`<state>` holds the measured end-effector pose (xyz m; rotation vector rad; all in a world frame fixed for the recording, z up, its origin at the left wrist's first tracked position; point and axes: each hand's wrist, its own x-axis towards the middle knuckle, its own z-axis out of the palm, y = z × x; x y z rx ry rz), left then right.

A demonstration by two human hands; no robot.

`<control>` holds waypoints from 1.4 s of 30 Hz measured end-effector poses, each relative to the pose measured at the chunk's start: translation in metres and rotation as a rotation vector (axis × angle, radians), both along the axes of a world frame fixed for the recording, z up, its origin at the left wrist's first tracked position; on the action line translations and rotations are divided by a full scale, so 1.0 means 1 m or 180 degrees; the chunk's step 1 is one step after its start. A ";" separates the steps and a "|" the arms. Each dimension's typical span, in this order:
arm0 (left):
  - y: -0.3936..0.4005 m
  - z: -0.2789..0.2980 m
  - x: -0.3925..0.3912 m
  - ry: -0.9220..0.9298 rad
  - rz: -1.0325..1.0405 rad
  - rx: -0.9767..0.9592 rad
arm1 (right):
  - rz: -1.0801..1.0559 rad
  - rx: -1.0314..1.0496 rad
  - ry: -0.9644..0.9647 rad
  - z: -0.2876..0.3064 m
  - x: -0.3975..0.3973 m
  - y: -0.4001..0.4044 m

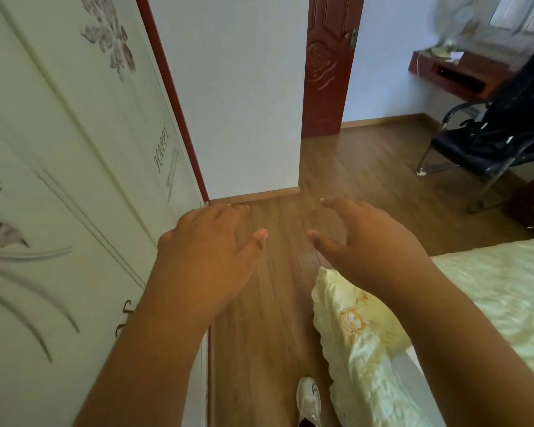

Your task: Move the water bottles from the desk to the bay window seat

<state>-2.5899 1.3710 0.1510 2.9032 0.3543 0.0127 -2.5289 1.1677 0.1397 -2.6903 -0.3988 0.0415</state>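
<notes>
My left hand (207, 245) and my right hand (367, 241) are held out in front of me over the wooden floor, side by side, fingers apart and curved, with nothing in them. A reddish-brown desk (463, 69) stands at the far upper right with a white fan (450, 23) on it. No water bottle shows anywhere in the head view, and the bay window seat is not in view either.
A white wardrobe with flower decals (59, 180) fills the left side. A bed with a pale quilt (490, 303) lies on the right. A black chair (500, 134) stands before the desk. A red-brown door (327, 66) is open beyond the white wall. A white shoe (309, 402) is below.
</notes>
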 end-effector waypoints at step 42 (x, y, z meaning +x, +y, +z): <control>0.156 -0.001 0.539 0.0340 -0.0727 -0.0164 | -0.0761 -0.0179 0.0192 0.011 0.485 0.156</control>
